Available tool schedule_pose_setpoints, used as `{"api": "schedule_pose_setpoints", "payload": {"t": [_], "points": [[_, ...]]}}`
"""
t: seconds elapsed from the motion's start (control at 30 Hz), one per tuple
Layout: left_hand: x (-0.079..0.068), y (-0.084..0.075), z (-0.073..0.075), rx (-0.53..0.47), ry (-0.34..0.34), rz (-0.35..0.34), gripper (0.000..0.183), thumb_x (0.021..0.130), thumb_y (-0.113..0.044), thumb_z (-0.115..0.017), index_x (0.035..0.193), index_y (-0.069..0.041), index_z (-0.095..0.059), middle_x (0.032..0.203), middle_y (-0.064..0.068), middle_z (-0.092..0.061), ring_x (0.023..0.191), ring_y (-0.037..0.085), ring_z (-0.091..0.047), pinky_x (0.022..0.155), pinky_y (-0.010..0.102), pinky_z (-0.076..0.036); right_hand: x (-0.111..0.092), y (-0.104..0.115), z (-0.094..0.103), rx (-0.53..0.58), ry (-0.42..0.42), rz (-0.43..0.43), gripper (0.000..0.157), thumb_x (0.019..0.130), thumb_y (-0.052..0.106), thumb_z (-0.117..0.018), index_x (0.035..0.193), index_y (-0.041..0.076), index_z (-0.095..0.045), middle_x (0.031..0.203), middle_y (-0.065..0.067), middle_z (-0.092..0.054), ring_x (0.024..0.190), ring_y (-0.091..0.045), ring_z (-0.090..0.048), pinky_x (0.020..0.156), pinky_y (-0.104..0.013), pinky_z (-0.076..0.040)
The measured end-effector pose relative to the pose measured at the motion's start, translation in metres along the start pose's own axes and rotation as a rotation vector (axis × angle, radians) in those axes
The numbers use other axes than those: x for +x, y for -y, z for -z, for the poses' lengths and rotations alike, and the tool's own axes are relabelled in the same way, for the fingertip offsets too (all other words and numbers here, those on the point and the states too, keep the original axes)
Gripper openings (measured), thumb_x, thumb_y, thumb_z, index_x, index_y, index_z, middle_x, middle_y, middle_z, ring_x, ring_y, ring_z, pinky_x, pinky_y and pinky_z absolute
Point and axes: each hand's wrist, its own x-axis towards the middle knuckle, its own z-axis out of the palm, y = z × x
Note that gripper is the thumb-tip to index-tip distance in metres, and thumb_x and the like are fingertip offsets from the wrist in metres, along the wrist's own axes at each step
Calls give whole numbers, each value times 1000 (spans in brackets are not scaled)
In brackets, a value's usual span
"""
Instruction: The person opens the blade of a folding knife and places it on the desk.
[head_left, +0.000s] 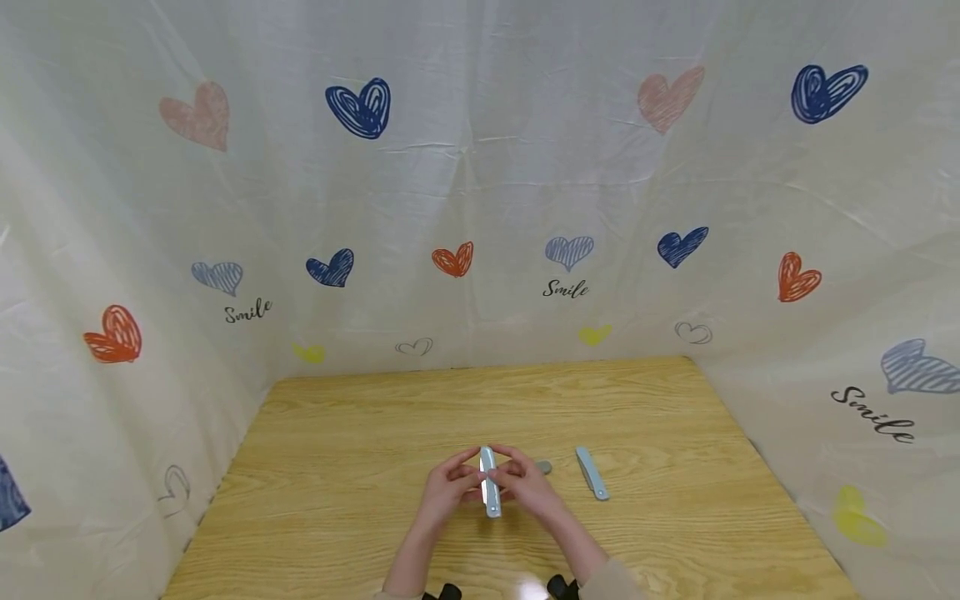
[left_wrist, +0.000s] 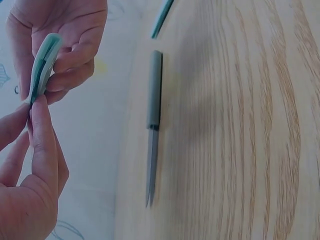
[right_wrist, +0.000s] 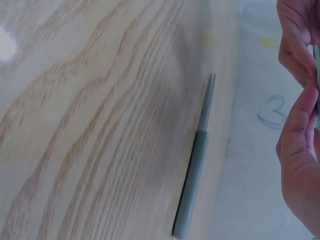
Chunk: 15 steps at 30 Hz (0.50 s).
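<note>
Both hands are raised over the table's middle, holding one light blue folding knife [head_left: 491, 492] between them. My left hand [head_left: 446, 492] pinches its left side with thumb and fingers; my right hand [head_left: 528, 485] pinches the right side. In the left wrist view, the held knife's handle [left_wrist: 41, 67] shows a dark lengthwise slot. Behind the right hand, a second knife [head_left: 543, 467] is mostly hidden in the head view. The left wrist view shows that knife's handle [left_wrist: 154, 90] with a narrow grey blade [left_wrist: 151, 167] extended.
A third light blue knife [head_left: 592, 473] lies to the right of the hands, apparently folded. The wooden table [head_left: 360, 433] is bordered by a white curtain [head_left: 465, 192] printed with hearts and "Smile". Black straps or mounts [head_left: 448, 592] show at the bottom, near the wrists.
</note>
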Motion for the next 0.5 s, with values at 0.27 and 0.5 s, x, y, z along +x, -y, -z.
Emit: {"api": "schedule_pose_setpoints", "payload": {"t": [0.27, 0.5], "points": [[2, 0, -11, 18, 41, 6, 49, 92, -4, -64, 137, 9, -49, 88, 2, -62, 79, 13, -64, 80, 41, -59, -7, 1, 11, -17, -33, 14, 48, 99, 16, -58, 140, -3, -43, 94, -5, -65, 79, -18, -64, 72, -42, -57], [4, 5, -12, 30, 90, 4, 46, 93, -2, -62, 137, 7, -50, 88, 1, -62, 78, 13, -62, 78, 40, -59, -13, 2, 15, -8, -51, 9, 46, 97, 17, -62, 136, -2, -47, 90, -5, -68, 76, -16, -65, 67, -29, -55]]}}
